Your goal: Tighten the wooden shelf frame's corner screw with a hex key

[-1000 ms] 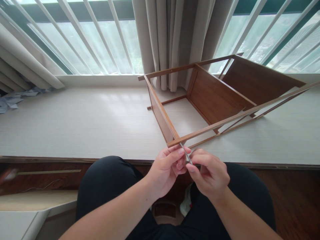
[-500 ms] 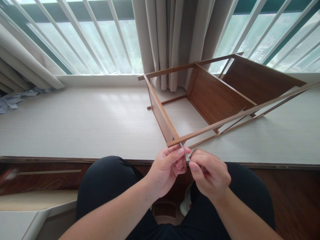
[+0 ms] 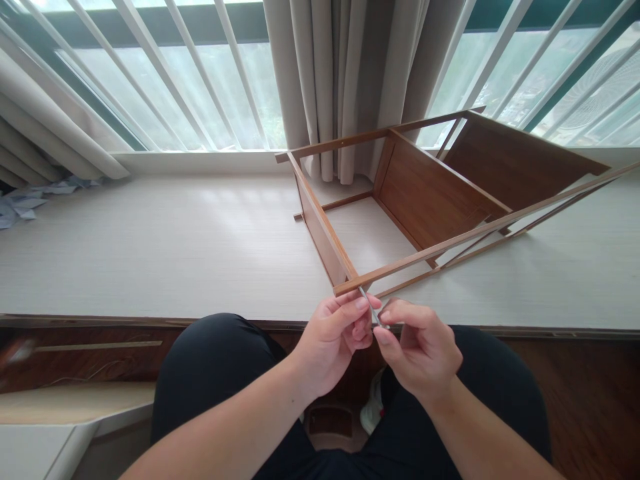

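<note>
A brown wooden shelf frame (image 3: 437,252) lies on its side on the white ledge, its near corner pointing at me. A thin grey metal hex key (image 3: 375,316) runs from the underside of that corner down towards me. My left hand (image 3: 336,333) is closed around the shaft close to the wood, thumb and fingers steadying it. At the key's lower, bent end, my right hand (image 3: 419,343) has its thumb and index finger on either side of the short arm. The fastener at the key's tip is hidden.
The white ledge (image 3: 150,247) spans the view below the barred windows. Grey curtains (image 3: 325,87) hang behind the shelf frame. Crumpled pale paper (image 3: 23,203) lies at the far left. My knees (image 3: 220,373) are against the ledge's front edge. A white furniture piece (image 3: 45,447) stands at lower left.
My right thumb and index finger have loosened and spread slightly at the key's end, showing more of it. My left hand and the shelf frame stay in place.
</note>
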Demonstrator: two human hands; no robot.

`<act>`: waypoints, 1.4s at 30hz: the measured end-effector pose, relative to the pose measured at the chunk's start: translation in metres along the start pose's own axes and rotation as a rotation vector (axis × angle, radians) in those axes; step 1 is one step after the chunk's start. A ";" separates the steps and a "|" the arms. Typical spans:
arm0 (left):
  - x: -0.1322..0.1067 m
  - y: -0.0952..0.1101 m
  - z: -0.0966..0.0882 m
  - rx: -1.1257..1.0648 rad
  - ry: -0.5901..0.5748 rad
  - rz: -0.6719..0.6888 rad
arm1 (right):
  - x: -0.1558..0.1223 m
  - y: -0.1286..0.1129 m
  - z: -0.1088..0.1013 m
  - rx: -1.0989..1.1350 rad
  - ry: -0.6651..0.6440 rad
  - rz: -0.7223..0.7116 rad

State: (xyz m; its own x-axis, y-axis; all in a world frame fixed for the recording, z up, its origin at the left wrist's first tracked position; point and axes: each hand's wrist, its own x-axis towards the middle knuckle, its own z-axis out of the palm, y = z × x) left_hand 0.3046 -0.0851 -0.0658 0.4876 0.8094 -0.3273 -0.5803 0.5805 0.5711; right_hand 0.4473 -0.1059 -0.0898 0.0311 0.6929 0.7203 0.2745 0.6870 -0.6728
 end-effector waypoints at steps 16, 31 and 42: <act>0.000 -0.001 -0.002 -0.040 -0.014 -0.019 | 0.006 -0.005 -0.005 -0.017 -0.139 -0.153; -0.001 0.001 0.001 -0.015 -0.004 -0.001 | 0.003 0.000 -0.003 0.043 -0.129 -0.024; -0.001 0.000 0.000 0.011 -0.007 0.002 | 0.005 -0.005 -0.005 0.082 -0.155 0.025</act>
State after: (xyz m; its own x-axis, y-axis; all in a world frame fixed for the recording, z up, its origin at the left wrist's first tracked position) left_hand 0.3044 -0.0856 -0.0655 0.4914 0.8096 -0.3210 -0.5738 0.5782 0.5800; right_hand 0.4506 -0.1065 -0.0819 -0.1134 0.7308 0.6731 0.1957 0.6806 -0.7060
